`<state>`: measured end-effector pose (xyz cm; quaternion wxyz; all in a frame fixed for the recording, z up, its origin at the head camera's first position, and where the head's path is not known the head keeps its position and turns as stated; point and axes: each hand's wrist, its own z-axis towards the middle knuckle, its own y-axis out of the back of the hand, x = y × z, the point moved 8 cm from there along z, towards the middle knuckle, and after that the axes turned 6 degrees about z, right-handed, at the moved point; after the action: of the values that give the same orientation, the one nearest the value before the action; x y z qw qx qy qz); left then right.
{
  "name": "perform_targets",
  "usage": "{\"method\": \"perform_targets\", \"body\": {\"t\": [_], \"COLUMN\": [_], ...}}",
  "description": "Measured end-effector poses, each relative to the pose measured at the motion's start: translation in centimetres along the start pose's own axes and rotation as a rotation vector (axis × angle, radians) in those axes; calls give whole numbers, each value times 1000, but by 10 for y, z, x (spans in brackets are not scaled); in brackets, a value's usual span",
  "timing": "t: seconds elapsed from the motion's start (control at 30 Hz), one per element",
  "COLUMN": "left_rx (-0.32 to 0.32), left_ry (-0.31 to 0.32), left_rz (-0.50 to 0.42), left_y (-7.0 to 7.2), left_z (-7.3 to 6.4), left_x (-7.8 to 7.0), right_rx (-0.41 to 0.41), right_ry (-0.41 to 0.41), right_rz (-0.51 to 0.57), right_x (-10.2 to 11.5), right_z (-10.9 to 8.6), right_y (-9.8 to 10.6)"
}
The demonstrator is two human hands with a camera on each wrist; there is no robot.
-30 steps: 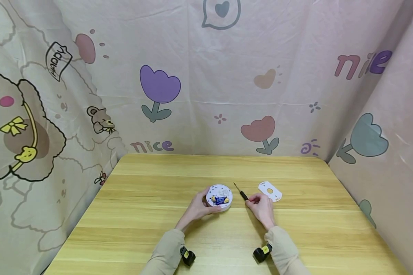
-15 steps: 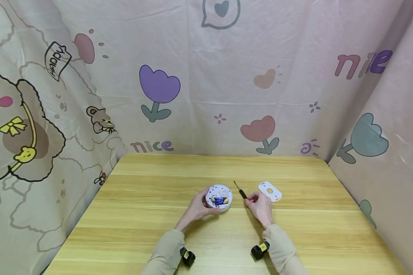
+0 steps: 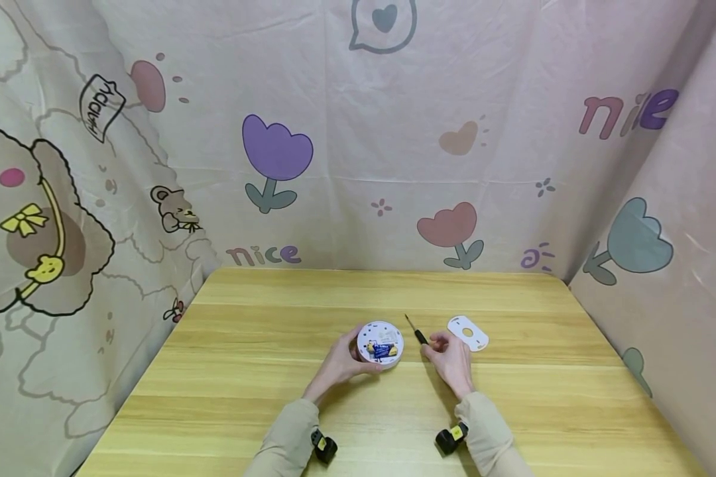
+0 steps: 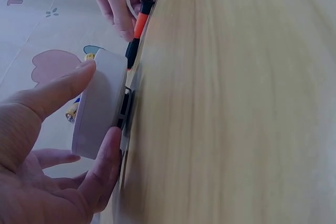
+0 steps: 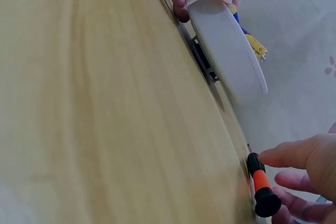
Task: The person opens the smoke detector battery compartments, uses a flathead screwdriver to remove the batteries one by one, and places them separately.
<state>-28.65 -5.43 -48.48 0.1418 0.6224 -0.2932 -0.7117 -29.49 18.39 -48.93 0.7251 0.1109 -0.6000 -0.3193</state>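
Observation:
A round white smoke alarm (image 3: 388,334) is tilted on edge in my left hand (image 3: 340,358), back side up. My left thumb (image 4: 63,90) presses its rim and my fingers curl under it. Blue and yellow batteries (image 3: 383,350) show in its back; dark slots face the table in the wrist views. To the right, a small screwdriver (image 3: 420,336) with a black and orange handle lies along the tabletop, tip pointing away. My right hand (image 3: 452,363) is at the handle with its thumb and fingers parted, fingertips (image 5: 268,156) at or very near it.
A flat white mounting plate (image 3: 476,334) with a round hole lies just beyond my right hand. The wooden table (image 3: 262,371) ends at a printed cloth backdrop (image 3: 358,152). Each wrist carries a small black camera (image 3: 450,438).
My right hand has shifted slightly left, and its thumb and fingers have parted at the screwdriver handle. The screwdriver's tip has moved a little away. My left hand and the smoke alarm stay nearly still.

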Motion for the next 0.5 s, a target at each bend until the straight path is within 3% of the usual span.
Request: {"method": "perform_targets", "body": {"t": [0.3, 0.5], "left_rx": [-60, -77], "left_ry": [25, 5], "left_rz": [53, 85], "left_y": [7, 8], "left_z": [-2, 0], "left_x": [3, -1], "right_rx": [-42, 139], "right_ry": [115, 124], "right_rz": [103, 344], "right_x": [13, 21], "right_z": [-4, -6], "right_y": [4, -11]}}
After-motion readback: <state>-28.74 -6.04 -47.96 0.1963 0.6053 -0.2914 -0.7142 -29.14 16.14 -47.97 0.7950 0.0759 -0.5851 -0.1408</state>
